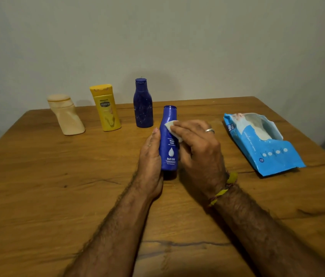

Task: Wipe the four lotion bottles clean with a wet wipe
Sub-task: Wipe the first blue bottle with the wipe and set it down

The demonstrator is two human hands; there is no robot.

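Observation:
A blue lotion bottle with white print (pixel 169 150) stands upright at the middle of the wooden table (pixel 57 186). My left hand (pixel 151 156) grips its left side. My right hand (pixel 197 148) presses a white wet wipe (pixel 170 125) against the bottle's upper front. Behind stand three more bottles in a row: a dark blue bottle (pixel 143 103), a yellow bottle (pixel 105 107) and a cream leaning bottle (pixel 65 114) at the far left. All of them are apart from my hands.
An opened blue pack of wet wipes (pixel 265 148) lies at the right of the table, near its right edge. A plain wall rises just behind the table's far edge. A dark object shows past the right edge.

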